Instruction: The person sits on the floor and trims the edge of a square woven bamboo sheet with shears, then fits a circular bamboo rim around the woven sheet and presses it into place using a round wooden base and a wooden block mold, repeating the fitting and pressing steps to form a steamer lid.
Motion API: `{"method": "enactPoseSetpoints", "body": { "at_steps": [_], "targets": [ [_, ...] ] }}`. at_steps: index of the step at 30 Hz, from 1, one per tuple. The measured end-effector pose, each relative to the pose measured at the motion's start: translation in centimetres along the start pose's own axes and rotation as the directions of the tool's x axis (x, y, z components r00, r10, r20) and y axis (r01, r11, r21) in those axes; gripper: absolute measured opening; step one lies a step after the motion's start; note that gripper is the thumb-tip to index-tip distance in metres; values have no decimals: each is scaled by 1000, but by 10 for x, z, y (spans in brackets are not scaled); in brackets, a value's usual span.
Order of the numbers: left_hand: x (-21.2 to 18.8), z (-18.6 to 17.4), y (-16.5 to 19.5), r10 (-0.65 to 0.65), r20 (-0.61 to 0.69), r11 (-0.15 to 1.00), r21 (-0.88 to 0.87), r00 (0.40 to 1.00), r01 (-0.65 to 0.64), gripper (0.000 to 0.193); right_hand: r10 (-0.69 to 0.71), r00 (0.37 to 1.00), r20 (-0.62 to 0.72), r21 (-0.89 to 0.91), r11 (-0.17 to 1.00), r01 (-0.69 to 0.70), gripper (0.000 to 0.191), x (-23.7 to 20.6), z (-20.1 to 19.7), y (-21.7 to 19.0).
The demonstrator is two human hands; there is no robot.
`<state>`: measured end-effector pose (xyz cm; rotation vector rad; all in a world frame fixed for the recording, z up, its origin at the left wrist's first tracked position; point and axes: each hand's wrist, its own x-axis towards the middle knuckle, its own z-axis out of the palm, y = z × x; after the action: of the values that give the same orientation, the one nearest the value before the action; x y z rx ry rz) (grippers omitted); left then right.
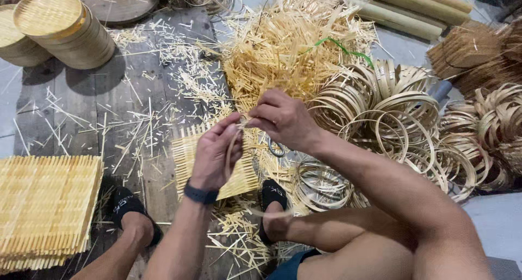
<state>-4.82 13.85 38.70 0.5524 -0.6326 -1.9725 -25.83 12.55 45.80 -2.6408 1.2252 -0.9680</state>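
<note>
Hands, 2 (215, 152) (283, 119), on 1 bamboo strip (231, 149) over 1 slatted mat (187, 149).

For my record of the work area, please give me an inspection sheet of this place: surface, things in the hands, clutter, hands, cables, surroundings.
Surface: dark wooden floor boards, strewn with bamboo slivers.
Job's things: thin bamboo strip bent into a loop between both hands; woven slat mat lying under the hands.
Clutter: heap of short bamboo sticks; scissors, partly hidden.
Grippers: left hand pinches the strip; right hand grips its upper end.
Cables: nothing seen; only a green band on the heap.
Surroundings: stack of mats; round woven lids; coiled bamboo hoops; bamboo poles.
</note>
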Motion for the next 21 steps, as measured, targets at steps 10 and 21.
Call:
{"method": "enactPoseSetpoints", "body": {
  "at_steps": [10, 21],
  "targets": [
    [-7, -23, 48, -345, -182, 847, 363, 921, 389, 71, -318, 947, -37, -79, 946, 314, 16, 16, 50, -56],
    [-13, -37, 45, -42, -243, 966, 237, 969, 101, 45, 306, 950, -64, 216, 934, -286, 33, 27, 69, -16]
  ]
}}
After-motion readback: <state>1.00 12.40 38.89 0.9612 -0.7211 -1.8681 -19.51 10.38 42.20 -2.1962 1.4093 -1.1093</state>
